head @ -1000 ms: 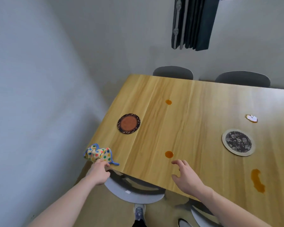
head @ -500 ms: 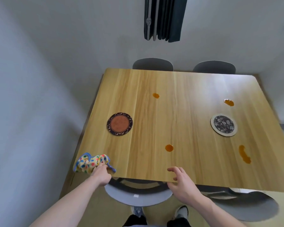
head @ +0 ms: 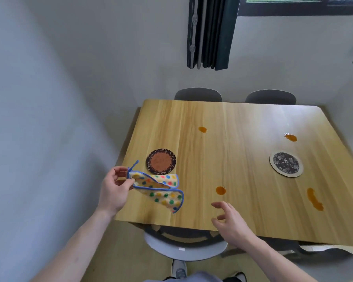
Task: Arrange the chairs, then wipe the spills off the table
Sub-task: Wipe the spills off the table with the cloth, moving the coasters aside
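My left hand (head: 114, 189) pinches a yellow polka-dot cloth (head: 161, 190) with blue trim by one corner, lifted above the near-left part of the wooden table (head: 243, 159). My right hand (head: 230, 222) hovers open over the near edge, just short of a round orange spill (head: 220, 190). Other orange spills lie at the middle back (head: 202, 129), the back right (head: 290, 137) and, as a long streak, the near right (head: 314, 199). A grey chair (head: 183, 247) is tucked under the near edge below my hands. Another grey chair (head: 330, 261) shows at the near right.
A dark-rimmed brown coaster (head: 161, 164) lies near the cloth. A floral coaster (head: 286, 164) sits on the right. Two grey chair backs (head: 198, 94) (head: 270, 97) stand behind the far edge. The wall is close on the left; a dark curtain (head: 210, 33) hangs at the back.
My left hand has lifted the cloth from the table's near-left corner and carried it inward over the tabletop, where it hangs unfolded. My right hand has risen off the table edge with fingers spread.
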The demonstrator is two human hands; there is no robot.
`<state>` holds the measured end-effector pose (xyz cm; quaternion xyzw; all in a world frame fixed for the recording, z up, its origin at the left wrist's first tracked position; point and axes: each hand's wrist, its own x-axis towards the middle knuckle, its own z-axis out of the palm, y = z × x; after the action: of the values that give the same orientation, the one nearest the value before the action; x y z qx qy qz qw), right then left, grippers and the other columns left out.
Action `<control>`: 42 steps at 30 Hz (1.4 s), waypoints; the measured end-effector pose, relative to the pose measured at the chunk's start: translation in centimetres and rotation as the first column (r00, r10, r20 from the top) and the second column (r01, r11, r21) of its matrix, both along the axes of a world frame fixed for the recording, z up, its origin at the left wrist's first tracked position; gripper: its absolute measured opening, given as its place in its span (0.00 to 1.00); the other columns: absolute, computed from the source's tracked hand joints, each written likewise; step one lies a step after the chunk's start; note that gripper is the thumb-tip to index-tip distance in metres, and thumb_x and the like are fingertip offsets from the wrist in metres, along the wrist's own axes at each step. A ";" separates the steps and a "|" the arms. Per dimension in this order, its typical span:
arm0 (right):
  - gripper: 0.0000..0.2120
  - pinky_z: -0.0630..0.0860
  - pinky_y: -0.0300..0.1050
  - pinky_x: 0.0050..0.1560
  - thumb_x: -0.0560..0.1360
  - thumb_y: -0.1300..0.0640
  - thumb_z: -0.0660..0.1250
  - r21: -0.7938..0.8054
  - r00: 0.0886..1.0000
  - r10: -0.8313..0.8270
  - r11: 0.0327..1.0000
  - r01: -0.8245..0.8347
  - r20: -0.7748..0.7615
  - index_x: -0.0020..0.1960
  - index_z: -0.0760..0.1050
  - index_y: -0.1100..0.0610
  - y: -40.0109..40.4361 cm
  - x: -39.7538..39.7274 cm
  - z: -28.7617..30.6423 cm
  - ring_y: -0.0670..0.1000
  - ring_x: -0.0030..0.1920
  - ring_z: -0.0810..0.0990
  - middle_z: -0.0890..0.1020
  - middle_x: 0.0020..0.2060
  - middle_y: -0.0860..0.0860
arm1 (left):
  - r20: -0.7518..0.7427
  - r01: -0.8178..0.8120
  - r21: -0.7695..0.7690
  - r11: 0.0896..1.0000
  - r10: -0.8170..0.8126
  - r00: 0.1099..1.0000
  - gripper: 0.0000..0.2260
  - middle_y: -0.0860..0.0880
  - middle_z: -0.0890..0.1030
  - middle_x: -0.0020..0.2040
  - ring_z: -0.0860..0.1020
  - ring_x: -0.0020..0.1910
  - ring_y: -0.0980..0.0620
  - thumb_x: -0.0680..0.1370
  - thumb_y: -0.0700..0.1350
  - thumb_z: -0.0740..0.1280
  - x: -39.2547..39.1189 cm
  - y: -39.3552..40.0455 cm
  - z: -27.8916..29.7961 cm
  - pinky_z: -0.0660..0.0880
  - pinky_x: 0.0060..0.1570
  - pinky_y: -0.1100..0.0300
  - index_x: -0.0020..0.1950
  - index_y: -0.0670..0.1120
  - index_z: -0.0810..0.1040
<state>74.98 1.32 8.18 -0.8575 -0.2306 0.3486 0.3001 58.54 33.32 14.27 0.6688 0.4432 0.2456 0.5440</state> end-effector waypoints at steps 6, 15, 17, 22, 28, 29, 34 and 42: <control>0.21 0.83 0.44 0.54 0.80 0.53 0.67 -0.015 0.999 0.052 0.999 -0.052 0.002 0.71 0.69 0.45 2.5 -0.3 -1.0 0.44 0.56 0.79 0.70 0.66 0.40 | -0.368 0.048 -0.111 0.993 -0.086 0.926 0.09 0.48 0.85 0.48 0.84 0.46 0.49 0.76 0.38 0.68 -0.3 1.2 -5.6 0.80 0.50 0.53 0.52 0.51 0.80; 0.23 0.78 0.42 0.63 0.78 0.55 0.67 -0.116 0.976 0.180 0.974 -0.194 -0.123 0.72 0.69 0.47 5.6 -3.1 -4.5 0.46 0.61 0.78 0.73 0.68 0.45 | -0.545 0.019 -0.237 0.971 -0.149 0.825 0.05 0.49 0.85 0.43 0.83 0.43 0.47 0.74 0.47 0.73 -0.1 0.7 -11.2 0.81 0.48 0.52 0.47 0.47 0.81; 0.24 0.76 0.42 0.64 0.78 0.55 0.66 -0.130 0.968 0.220 0.963 -0.235 -0.123 0.73 0.69 0.48 7.1 -3.3 -4.9 0.48 0.62 0.77 0.73 0.68 0.46 | -0.497 0.005 -0.248 0.969 -0.131 0.858 0.04 0.49 0.84 0.41 0.81 0.41 0.48 0.75 0.46 0.73 1.0 1.8 -10.8 0.80 0.48 0.52 0.46 0.47 0.81; 0.26 0.73 0.44 0.67 0.78 0.55 0.63 -0.139 0.931 0.354 0.921 -0.363 -0.083 0.76 0.69 0.48 12.2 -3.9 -6.3 0.52 0.65 0.76 0.73 0.67 0.49 | -0.569 -0.234 -0.218 0.948 0.071 0.819 0.13 0.44 0.85 0.44 0.83 0.36 0.47 0.73 0.45 0.71 -0.1 5.2 -12.0 0.84 0.46 0.49 0.56 0.42 0.80; 0.26 0.70 0.51 0.72 0.78 0.58 0.61 -0.205 0.818 0.561 0.792 -0.575 -0.128 0.76 0.69 0.54 18.0 -6.1 -9.0 0.59 0.71 0.71 0.72 0.71 0.54 | -0.773 0.034 -0.098 0.995 -0.098 0.627 0.25 0.47 0.77 0.66 0.77 0.63 0.46 0.75 0.45 0.71 -5.0 4.0 -13.2 0.70 0.54 0.59 0.71 0.45 0.71; 0.25 0.70 0.54 0.72 0.78 0.57 0.61 -0.226 0.801 0.585 0.769 -0.598 -0.127 0.75 0.70 0.54 18.7 -6.3 -9.7 0.61 0.70 0.70 0.71 0.71 0.55 | -0.759 0.056 -0.112 0.992 -0.122 0.639 0.24 0.48 0.77 0.66 0.77 0.63 0.48 0.75 0.44 0.72 -5.7 3.6 -13.4 0.70 0.54 0.59 0.70 0.45 0.72; 0.38 0.66 0.60 0.74 0.76 0.56 0.66 -0.295 0.762 0.647 0.727 -0.620 -0.006 0.82 0.54 0.56 21.3 -5.8 -11.3 0.62 0.76 0.60 0.55 0.80 0.53 | -0.716 0.102 -0.137 0.985 -0.170 0.678 0.17 0.51 0.81 0.59 0.80 0.46 0.58 0.76 0.44 0.72 -8.8 2.9 -13.7 0.72 0.42 0.65 0.65 0.50 0.76; 0.41 0.48 0.74 0.76 0.77 0.59 0.61 -0.334 0.702 0.711 0.671 -0.662 0.039 0.84 0.43 0.47 24.8 -7.4 -12.6 0.65 0.81 0.35 0.37 0.82 0.50 | -0.697 0.161 -0.032 0.986 -0.138 0.704 0.12 0.54 0.76 0.58 0.80 0.49 0.59 0.76 0.43 0.70 -9.9 4.0 -13.3 0.73 0.40 0.66 0.58 0.53 0.77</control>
<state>67.56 26.17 -4.42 -0.7673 -0.5062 0.3936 -0.0049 48.61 37.28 1.00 0.7540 0.5556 -0.0620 0.3448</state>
